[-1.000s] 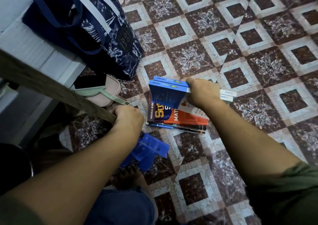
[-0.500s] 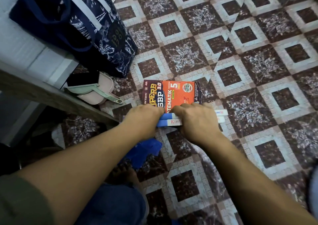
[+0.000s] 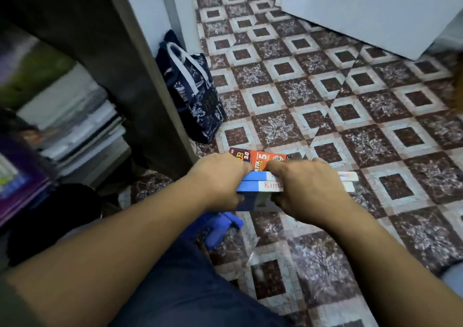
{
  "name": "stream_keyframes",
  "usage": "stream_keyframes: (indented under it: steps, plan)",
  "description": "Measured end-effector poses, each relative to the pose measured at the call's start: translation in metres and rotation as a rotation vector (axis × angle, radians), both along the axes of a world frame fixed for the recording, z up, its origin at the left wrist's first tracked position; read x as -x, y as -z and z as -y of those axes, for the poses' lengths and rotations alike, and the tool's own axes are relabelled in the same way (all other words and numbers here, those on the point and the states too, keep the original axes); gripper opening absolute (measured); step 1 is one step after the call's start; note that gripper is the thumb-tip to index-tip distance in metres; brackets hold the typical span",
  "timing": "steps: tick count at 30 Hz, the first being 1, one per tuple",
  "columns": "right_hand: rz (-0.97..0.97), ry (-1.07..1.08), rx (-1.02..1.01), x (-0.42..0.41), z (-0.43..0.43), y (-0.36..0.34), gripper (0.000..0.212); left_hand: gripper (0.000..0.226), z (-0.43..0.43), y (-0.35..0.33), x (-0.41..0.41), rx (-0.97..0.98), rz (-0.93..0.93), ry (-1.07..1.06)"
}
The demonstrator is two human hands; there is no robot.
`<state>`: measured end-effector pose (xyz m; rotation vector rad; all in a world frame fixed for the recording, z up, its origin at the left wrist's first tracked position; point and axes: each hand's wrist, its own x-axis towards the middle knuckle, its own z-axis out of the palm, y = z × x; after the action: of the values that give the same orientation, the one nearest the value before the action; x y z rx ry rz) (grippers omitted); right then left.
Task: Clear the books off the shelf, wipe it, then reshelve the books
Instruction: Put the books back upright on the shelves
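The stack of books [image 3: 260, 184] is right in the middle, over the patterned tile floor [image 3: 350, 101], just right of the dark wooden shelf upright [image 3: 120, 63]. Two blue-and-white spines face the camera, one on top of the other, and an orange workbook [image 3: 265, 160] with a big "5" on it lies flat on top. The left hand [image 3: 220, 179] is clamped on the left end of the stack with its fingers curled over the top, and the right hand [image 3: 308, 186] grips it just beside that, so the white ends of the spines poke out to its right. Can't tell if the stack is resting on the tiles or held just above them. Something bright blue [image 3: 220, 229] sits on the floor near the hands, partly hidden under them. A navy tote bag [image 3: 198, 98] leans at the far side of the upright. On the left there are more books [image 3: 82, 131] piled inside the shelf, pretty blurry. A white panel [image 3: 375, 8] fills the far right.
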<state>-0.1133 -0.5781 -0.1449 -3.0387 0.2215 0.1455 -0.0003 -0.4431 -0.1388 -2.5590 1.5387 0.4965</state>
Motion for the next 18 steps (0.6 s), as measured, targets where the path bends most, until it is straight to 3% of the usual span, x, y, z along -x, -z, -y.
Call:
stream_keyframes:
  steps: [6, 13, 18]
  plan:
    - [0.196, -0.174, -0.020, -0.010, -0.074, -0.051, 0.032, 0.029, -0.095, -0.073, 0.012, 0.055, 0.222, -0.177]
    - [0.662, -0.477, -0.054, -0.094, -0.189, -0.103, 0.043, 0.048, -0.228, -0.147, 0.005, 0.096, 0.662, -0.505]
    - [0.993, -0.675, -0.133, -0.160, -0.297, -0.102, 0.035, 0.052, -0.330, -0.132, -0.005, 0.278, 0.926, -0.703]
